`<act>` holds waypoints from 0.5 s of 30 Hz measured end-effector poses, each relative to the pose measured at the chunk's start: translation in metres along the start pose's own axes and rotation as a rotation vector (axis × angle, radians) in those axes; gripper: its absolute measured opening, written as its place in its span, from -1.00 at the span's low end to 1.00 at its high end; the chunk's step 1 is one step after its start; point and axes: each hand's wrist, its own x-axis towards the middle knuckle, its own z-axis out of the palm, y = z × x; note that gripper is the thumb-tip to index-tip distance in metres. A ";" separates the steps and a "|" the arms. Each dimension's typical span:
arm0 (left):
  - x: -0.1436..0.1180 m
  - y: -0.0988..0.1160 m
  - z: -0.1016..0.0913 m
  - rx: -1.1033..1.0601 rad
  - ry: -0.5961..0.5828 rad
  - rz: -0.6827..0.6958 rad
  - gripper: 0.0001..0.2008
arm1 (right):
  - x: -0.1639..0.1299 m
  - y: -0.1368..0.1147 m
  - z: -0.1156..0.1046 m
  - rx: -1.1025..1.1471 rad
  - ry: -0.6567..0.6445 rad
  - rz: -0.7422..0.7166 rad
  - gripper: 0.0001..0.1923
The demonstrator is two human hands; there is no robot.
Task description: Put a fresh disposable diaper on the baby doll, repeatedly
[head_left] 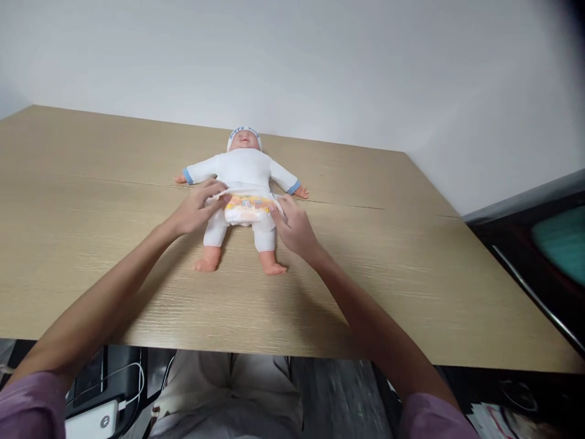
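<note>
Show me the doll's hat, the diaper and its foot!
hat (pixel 244 132), head view, front band.
diaper (pixel 247 209), head view, printed front.
foot (pixel 274 267), head view, on the picture's right.

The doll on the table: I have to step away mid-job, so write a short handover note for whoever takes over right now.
Left hand: fingers on the left edge of the diaper at the doll's waist; whether it grips cannot be told.
Right hand: fingertips on the diaper's right edge, at the hip.
Things: the doll lies on its back on the wooden table, head away from the person, arms out, in a white outfit and cap.
Done: the diaper sits across the doll's front.
Left, judging by the hands: both sides probably need fastening; the tabs are not visible.
</note>
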 end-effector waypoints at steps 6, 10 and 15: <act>0.050 -0.031 0.011 -0.033 0.171 -0.093 -0.44 | 0.063 0.033 0.022 0.136 0.091 0.069 -0.52; 0.081 -0.059 0.017 -0.353 0.111 -0.270 -0.36 | 0.100 0.061 0.038 0.399 0.021 0.292 -0.66; 0.101 -0.089 0.024 -0.538 0.111 -0.448 -0.32 | 0.121 0.084 0.051 0.714 -0.102 0.557 -0.72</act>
